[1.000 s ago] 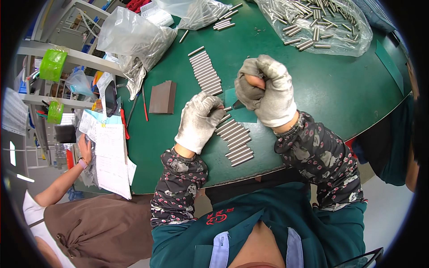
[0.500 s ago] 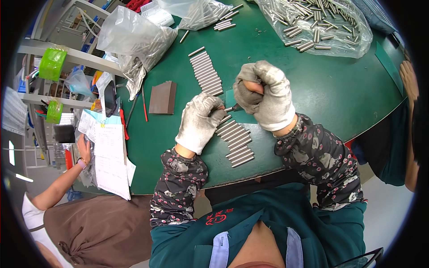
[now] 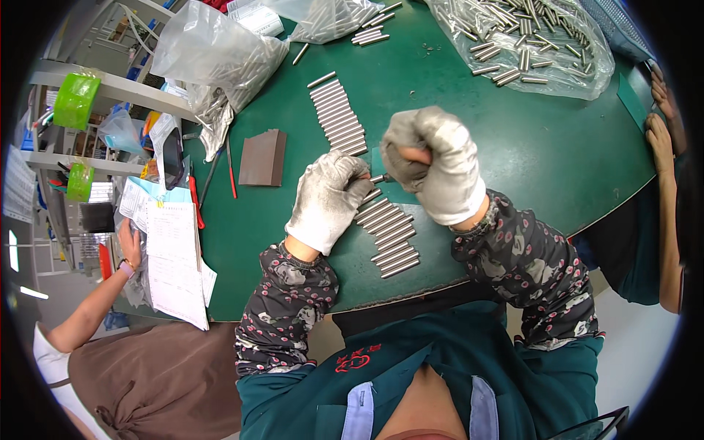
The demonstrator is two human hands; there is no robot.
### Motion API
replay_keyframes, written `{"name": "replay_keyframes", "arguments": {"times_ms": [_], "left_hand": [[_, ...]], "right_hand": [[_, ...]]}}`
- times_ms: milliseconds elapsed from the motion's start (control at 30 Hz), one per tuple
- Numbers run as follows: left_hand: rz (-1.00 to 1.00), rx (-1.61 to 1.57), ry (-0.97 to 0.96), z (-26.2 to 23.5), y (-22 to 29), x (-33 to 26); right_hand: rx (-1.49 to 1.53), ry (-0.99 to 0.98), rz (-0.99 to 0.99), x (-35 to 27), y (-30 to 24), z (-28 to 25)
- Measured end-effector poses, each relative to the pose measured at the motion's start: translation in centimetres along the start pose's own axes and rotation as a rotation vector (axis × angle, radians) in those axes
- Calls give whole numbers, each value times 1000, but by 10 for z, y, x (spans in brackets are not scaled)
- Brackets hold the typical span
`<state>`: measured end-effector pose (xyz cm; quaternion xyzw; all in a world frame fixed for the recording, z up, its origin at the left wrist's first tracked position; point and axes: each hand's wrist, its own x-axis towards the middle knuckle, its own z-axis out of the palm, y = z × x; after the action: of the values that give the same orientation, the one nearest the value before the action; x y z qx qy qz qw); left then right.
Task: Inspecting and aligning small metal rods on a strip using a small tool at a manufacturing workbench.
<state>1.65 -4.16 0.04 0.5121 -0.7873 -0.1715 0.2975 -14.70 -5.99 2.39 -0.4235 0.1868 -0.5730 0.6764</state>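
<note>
Pins [image 3: 338,117] are laid in rows on the counter [image 3: 506,139]. From the left, a block [image 3: 262,158] is seen; one pin [image 3: 378,178] is pinched by the left hand [image 3: 325,199]; a tool [image 3: 389,177], mostly hidden, seems gripped in the closed right hand [image 3: 438,167]; more pins [image 3: 523,37] are heaped on a bag [image 3: 579,89].

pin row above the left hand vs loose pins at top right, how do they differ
The pin row is neat and nearly parallel; the loose pins point many ways. The pin row rests on the green table; the loose pins lie on or in clear plastic. The loose pins far outnumber the pin row. Both are silvery metal rods.
</note>
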Motion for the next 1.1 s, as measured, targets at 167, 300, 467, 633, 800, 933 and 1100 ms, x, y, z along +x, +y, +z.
{"name": "replay_keyframes", "arguments": {"times_ms": [167, 300, 467, 633, 800, 933, 1100], "left_hand": [[6, 25, -8, -1, 2, 2], [-7, 26, -31, -2, 1, 0], [66, 75, 44, -2, 2, -6], [66, 76, 66, -2, 6, -2], [101, 117, 32, -3, 1, -2], [108, 111, 31, -1, 0, -1], [115, 110, 28, -1, -1, 0]], "right_hand": [[-195, -18, -5, 7, 3, 8], [-181, 26, -5, 6, 3, 4], [89, 67, 72, 4, 0, -3], [215, 17, 20, 4, 3, -15], [186, 33, 54, 2, 3, -10], [91, 104, 74, 2, -1, -3], [47, 37, 7, 3, 4, -6]]}}
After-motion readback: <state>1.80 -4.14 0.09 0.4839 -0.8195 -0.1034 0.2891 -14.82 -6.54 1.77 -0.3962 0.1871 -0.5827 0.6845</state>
